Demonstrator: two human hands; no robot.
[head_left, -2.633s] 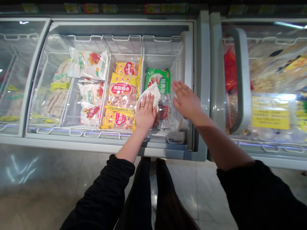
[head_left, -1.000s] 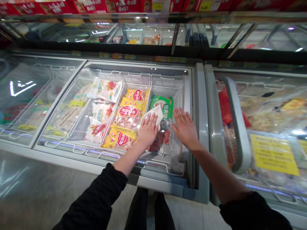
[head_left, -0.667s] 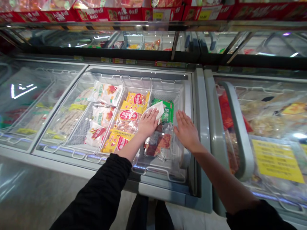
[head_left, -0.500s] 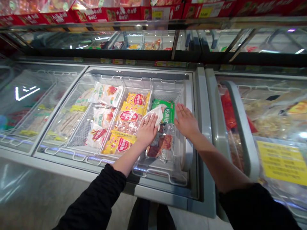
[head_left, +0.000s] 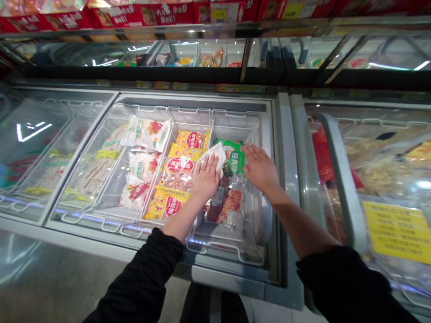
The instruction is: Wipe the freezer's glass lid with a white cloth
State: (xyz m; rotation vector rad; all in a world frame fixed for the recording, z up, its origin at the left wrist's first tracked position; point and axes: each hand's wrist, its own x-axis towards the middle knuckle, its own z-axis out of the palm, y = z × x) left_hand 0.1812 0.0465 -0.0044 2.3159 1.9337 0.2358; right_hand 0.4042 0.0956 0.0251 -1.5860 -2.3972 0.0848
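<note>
My left hand (head_left: 206, 176), with a ring on one finger, presses flat on a white cloth (head_left: 216, 153). The cloth lies on the clear glass lid (head_left: 232, 123) of a chest freezer and sticks out past the fingertips. Just to the right, my right hand (head_left: 260, 168) rests palm down on the glass near the lid's right side, with nothing held. Beneath the glass, between the hands, shows a green packet (head_left: 237, 158). Clear packs of reddish-brown food (head_left: 232, 200) lie nearer me in the same wire basket.
Yellow bags (head_left: 180, 165) and white bags (head_left: 148, 132) fill neighbouring baskets under the glass. On the right stands another freezer with a curved grey handle (head_left: 340, 179) and a yellow notice (head_left: 397, 229). A shelf with red packaging (head_left: 168, 14) runs along the back.
My left hand and the cloth have slid slightly forward, away from me, on the glass. My right hand has shifted a little to the left, still flat.
</note>
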